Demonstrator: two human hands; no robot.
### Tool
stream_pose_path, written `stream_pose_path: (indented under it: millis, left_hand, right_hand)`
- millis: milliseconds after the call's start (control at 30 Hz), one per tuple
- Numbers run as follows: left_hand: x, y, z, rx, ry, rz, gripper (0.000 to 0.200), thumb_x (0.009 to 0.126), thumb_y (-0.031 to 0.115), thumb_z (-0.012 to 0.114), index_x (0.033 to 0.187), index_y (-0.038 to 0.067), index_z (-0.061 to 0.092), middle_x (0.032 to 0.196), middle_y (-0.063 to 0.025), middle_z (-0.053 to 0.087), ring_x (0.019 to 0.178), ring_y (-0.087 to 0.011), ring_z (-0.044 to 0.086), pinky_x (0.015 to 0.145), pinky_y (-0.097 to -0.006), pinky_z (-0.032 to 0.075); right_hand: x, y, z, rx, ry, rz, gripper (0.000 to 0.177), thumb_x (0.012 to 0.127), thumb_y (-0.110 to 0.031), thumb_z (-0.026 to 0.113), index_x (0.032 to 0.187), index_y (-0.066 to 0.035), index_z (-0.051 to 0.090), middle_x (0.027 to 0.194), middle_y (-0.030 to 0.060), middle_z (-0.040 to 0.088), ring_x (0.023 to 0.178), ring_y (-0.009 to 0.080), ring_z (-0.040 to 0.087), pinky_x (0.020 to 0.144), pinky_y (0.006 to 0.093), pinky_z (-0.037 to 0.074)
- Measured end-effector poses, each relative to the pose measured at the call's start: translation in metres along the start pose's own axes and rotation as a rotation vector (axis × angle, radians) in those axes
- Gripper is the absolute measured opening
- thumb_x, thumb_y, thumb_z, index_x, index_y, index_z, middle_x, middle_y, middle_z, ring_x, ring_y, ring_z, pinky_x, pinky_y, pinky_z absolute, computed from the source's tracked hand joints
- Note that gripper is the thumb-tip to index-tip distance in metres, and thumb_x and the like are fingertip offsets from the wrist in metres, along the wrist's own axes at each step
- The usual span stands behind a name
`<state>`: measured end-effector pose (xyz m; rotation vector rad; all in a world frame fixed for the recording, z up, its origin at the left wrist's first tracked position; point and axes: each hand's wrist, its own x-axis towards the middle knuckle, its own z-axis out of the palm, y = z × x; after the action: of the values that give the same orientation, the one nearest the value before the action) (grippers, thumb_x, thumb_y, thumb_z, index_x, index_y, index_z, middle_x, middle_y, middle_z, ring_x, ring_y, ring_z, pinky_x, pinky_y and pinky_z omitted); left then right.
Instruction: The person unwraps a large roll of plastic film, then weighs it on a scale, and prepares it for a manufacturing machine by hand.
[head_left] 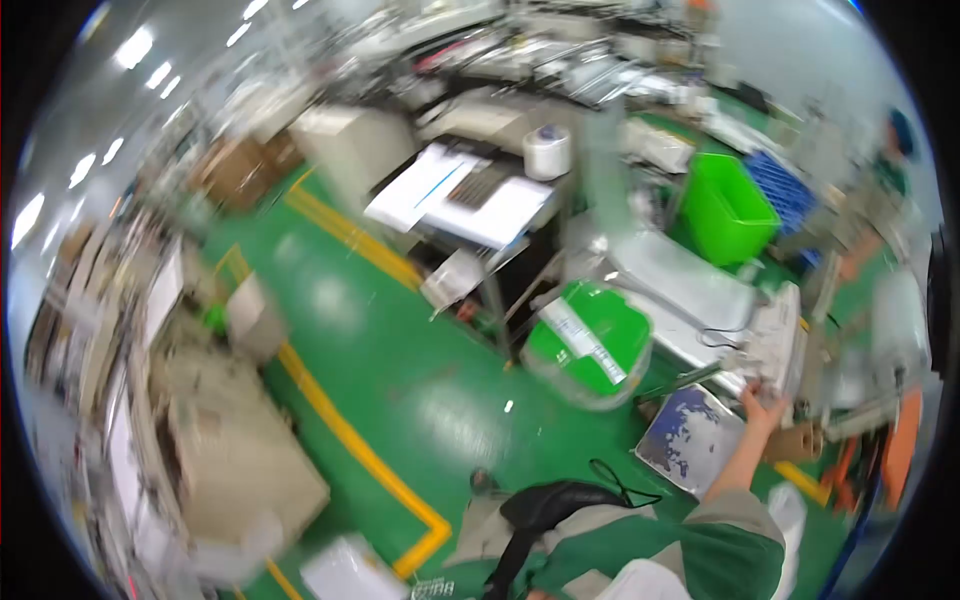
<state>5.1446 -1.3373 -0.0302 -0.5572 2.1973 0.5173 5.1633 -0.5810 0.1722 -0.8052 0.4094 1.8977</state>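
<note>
My right hand [765, 406] reaches forward at the lower right, at the near end of a long pale machine part or bundle [780, 340]. Its fingers touch or nearly touch that end, but blur hides whether they grip it. Below the hand stands a square stool or box with a worn blue-and-white top [690, 440]. Beside it is a round tub with a green top [595, 340] and a white paper strip across it. My left hand is out of sight.
A desk with papers [465, 195] and a white roll [547, 152] stands ahead. A bright green bin [725, 210] is next to a blue crate [780, 190]. Cardboard boxes [240, 460] fill the left. Yellow lines [330, 400] mark the green floor. Another person [895, 150] is at far right.
</note>
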Motion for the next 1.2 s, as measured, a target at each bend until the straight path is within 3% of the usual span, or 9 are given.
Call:
stream_pose_path:
  millis: [67,267,400,533,667,833,900,1000,1200]
  left_hand:
    - [0.048,0.027,-0.050,0.092,0.040,0.061,0.047,0.076,0.034,0.054,0.110,0.002,0.052,0.102,-0.0181,0.057,0.093,-0.0309,0.054,0.080,-0.0391,0.043]
    - [0.111,0.075,-0.173,0.110,0.443,0.224,0.036,0.077,0.026,0.054,0.103,0.000,0.055,0.094,-0.0170,0.060,0.083,-0.0282,0.058,0.073,-0.0369,0.045]
    - [0.145,0.149,-0.201,-0.610,0.502,0.547,0.030,0.076,0.021,0.057,0.096,-0.002,0.057,0.093,-0.0162,0.061,0.084,-0.0266,0.059,0.074,-0.0359,0.045]
    - [0.140,0.225,-0.172,-0.401,0.310,0.614,0.036,0.076,0.019,0.058,0.104,-0.003,0.055,0.101,-0.0171,0.059,0.093,-0.0251,0.057,0.083,-0.0332,0.043]
    - [-0.024,0.344,-0.214,-0.562,0.258,1.058,0.029,0.079,0.013,0.057,0.105,-0.002,0.056,0.106,-0.0129,0.057,0.096,-0.0209,0.055,0.085,-0.0311,0.042]
    - [-0.287,0.434,-0.318,-0.507,0.796,1.915,0.024,0.079,-0.004,0.049,0.102,-0.002,0.054,0.110,-0.0142,0.051,0.106,-0.0264,0.049,0.095,-0.0360,0.033]
    - [-0.342,0.428,-0.342,-0.347,1.167,2.280,0.039,0.083,0.022,0.046,0.112,-0.004,0.045,0.113,-0.0185,0.047,0.108,-0.0406,0.044,0.096,-0.0490,0.030]
    - [-0.425,0.442,-0.331,-1.162,0.979,2.775,0.050,0.084,0.033,0.045,0.120,-0.001,0.039,0.125,-0.0201,0.038,0.115,-0.0422,0.036,0.096,-0.0644,0.022]
    - [-0.426,0.442,-0.326,-1.224,1.331,2.813,0.050,0.084,0.033,0.045,0.121,0.000,0.038,0.126,-0.0200,0.037,0.115,-0.0417,0.035,0.096,-0.0641,0.022]
  right_hand:
    - [0.084,-0.030,-0.029,0.067,-0.136,-0.113,0.062,0.059,-0.046,0.074,0.094,-0.007,0.041,0.092,0.0112,0.035,0.082,0.0226,0.034,0.065,0.0343,0.039]
    - [-0.009,0.005,0.008,0.463,0.228,0.158,0.089,0.038,-0.027,0.086,0.111,-0.014,0.036,0.107,0.0081,0.028,0.097,0.0215,0.030,0.078,0.0333,0.037]
    - [-0.005,0.007,0.002,0.298,0.207,0.093,0.083,0.038,-0.034,0.085,0.104,-0.013,0.040,0.098,0.0065,0.031,0.088,0.0196,0.034,0.067,0.0327,0.037]
    - [-0.009,0.015,-0.038,-0.152,0.265,-0.007,0.076,0.050,-0.062,0.072,0.100,-0.011,0.045,0.086,0.0058,0.038,0.074,0.0166,0.041,0.059,0.0295,0.037]
    - [-0.057,0.014,-0.099,-0.845,-0.059,0.245,0.042,0.075,-0.044,0.062,0.097,-0.009,0.053,0.078,-0.0004,0.053,0.063,0.0101,0.048,0.054,0.0228,0.037]
    - [-0.139,-0.009,-0.043,-1.695,-0.436,-0.428,0.022,0.080,-0.028,0.059,0.089,-0.008,0.058,0.074,-0.0048,0.051,0.066,0.0041,0.044,0.058,0.0196,0.034]
    - [-0.189,-0.014,0.011,-1.547,-0.636,-0.754,0.016,0.081,-0.015,0.059,0.093,-0.004,0.058,0.079,-0.0044,0.054,0.074,0.0043,0.048,0.069,0.0187,0.037]
    - [-0.302,-0.012,0.081,-1.497,-0.785,-1.248,0.014,0.080,-0.004,0.055,0.094,-0.002,0.056,0.085,-0.0021,0.053,0.079,0.0053,0.048,0.072,0.0186,0.036]
    - [-0.397,-0.009,0.114,-1.370,-1.279,-1.775,0.013,0.076,0.001,0.052,0.089,0.004,0.052,0.088,0.0081,0.050,0.080,0.0149,0.046,0.073,0.0238,0.036]
